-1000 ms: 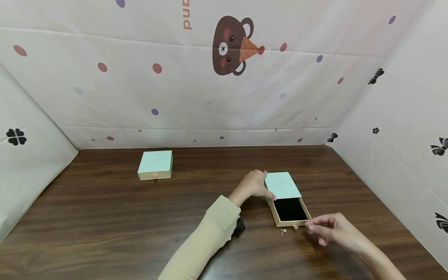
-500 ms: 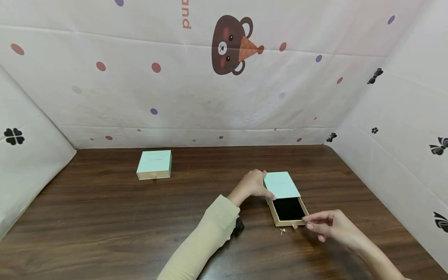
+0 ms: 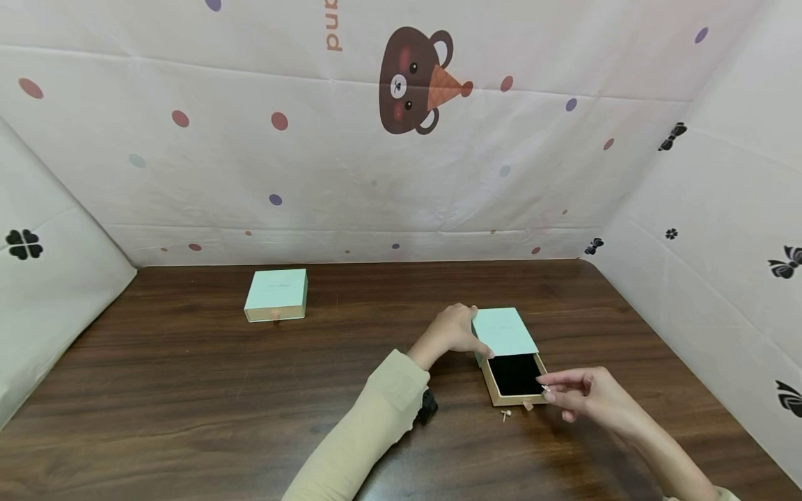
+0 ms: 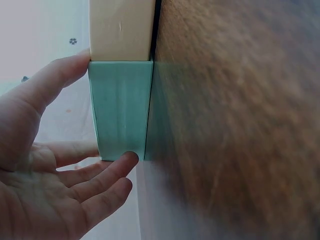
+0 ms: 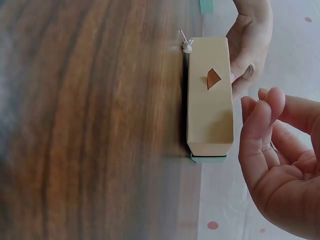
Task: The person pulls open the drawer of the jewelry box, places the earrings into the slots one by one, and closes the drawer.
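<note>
A mint-green drawer box (image 3: 504, 330) stands at the right of the table, its beige drawer (image 3: 509, 401) pulled partway out and lined with black padding (image 3: 515, 374). My left hand (image 3: 452, 331) holds the green sleeve by its left side; in the left wrist view the thumb lies at the sleeve's front edge, and fingers touch its back end. Over the drawer's right front corner, my right hand (image 3: 595, 400) pinches a tiny pale earring (image 3: 546, 388) between thumb and fingertips, mostly hidden by them. A pearl-headed stud earring (image 3: 506, 415) lies on the table before the drawer.
Another mint-green box (image 3: 276, 295), closed, sits at the back left of the dark wood table (image 3: 188, 403). A small ribbon tab (image 5: 213, 79) sticks out of the drawer front. Patterned white sheets (image 3: 338, 160) rise behind the table and at both sides.
My right hand has moved left and slightly forward, from beside the drawer's front corner to over it, still pinching the earring. The left hand and the box stay put.
</note>
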